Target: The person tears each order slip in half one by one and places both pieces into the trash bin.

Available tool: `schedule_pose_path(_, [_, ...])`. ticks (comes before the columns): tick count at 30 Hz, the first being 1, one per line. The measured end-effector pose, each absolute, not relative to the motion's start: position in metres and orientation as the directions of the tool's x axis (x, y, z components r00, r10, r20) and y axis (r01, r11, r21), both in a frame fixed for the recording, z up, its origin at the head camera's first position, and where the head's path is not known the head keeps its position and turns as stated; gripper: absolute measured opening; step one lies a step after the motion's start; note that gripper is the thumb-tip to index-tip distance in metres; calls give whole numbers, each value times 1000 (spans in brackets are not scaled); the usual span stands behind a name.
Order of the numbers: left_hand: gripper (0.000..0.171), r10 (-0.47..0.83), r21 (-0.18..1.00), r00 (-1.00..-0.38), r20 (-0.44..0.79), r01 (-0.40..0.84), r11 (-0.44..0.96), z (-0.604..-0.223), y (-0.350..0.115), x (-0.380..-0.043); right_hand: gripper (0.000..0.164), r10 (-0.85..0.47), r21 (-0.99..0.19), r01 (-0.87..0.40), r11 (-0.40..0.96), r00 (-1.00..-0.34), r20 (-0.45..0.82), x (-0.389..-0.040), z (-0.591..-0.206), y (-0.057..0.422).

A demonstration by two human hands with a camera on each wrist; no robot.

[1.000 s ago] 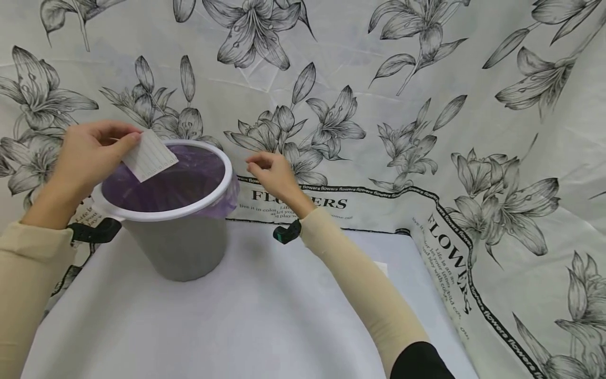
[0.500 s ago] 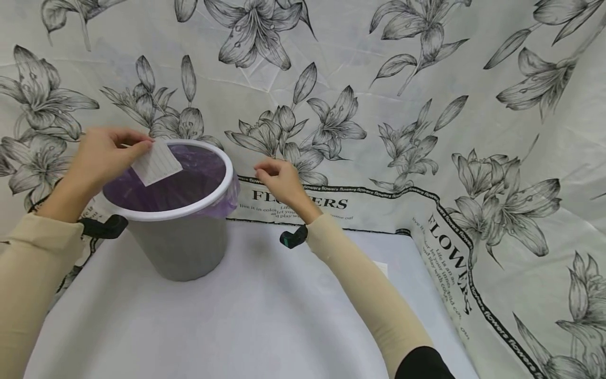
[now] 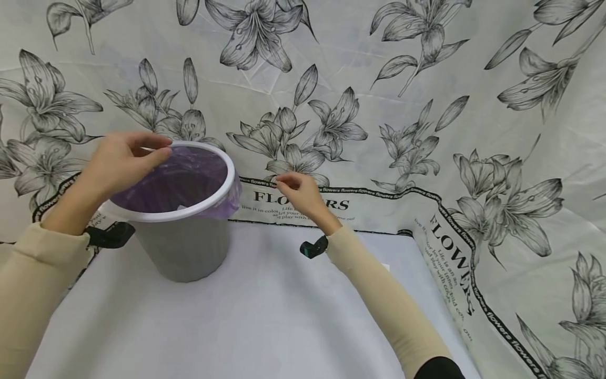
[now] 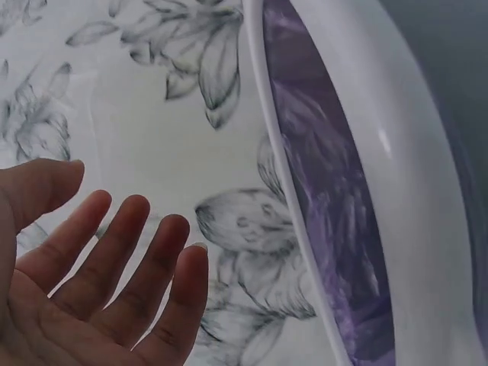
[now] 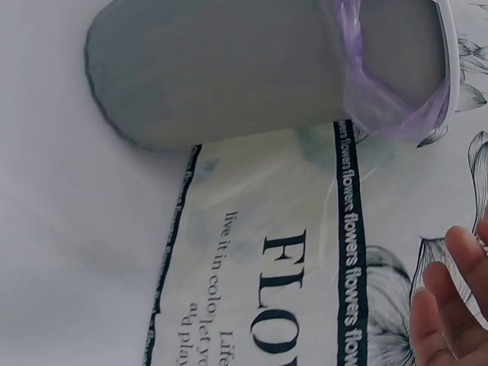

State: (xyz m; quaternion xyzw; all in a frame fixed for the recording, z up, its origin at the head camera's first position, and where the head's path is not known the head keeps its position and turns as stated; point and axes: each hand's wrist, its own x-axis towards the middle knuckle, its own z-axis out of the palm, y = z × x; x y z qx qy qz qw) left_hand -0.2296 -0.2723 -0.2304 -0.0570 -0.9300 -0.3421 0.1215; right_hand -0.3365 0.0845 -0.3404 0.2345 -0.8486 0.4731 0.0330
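Note:
My left hand [image 3: 124,162] hangs over the left side of a grey trash bin [image 3: 184,252], with nothing held. In the left wrist view, its fingers [image 4: 145,267] are spread and relaxed, beside the bin's white rim [image 4: 412,183]. A purple bag [image 3: 194,163] lines the bin and folds out over the rim at the right. Low inside, a small white piece of the paper card [image 3: 181,207] peeks above the near rim; the rest is hidden. My right hand [image 3: 305,193] is raised to the right of the bin, its fingers loosely bent and holding nothing.
The bin stands on a white tabletop [image 3: 227,326]. A sliver of white paper [image 3: 386,267] lies at the table's right, mostly behind my right forearm. A flower-printed cloth [image 3: 416,147] hangs at the back and right side.
My left hand has moved right over the bin and let go of the white paper card, which has dropped inside. My right hand has shifted right and slightly down.

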Motion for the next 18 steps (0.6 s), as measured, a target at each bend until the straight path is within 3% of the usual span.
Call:
schedule_pose_path(4, [47, 97, 589, -933, 346, 297, 751, -233, -251, -224, 35, -350, -786, -407, 465, -900, 259, -332, -350, 101])
schedule_pose_path(11, [49, 221, 506, -915, 338, 375, 777, -249, -214, -216, 37, -347, -793, -393, 465, -905, 245, -321, -368, 127])
schedule_pose_path(18, [54, 348, 409, -838, 420, 517, 752, -265, -184, -217, 42, -350, -779, -361, 513, -917, 194, -307, -396, 151])
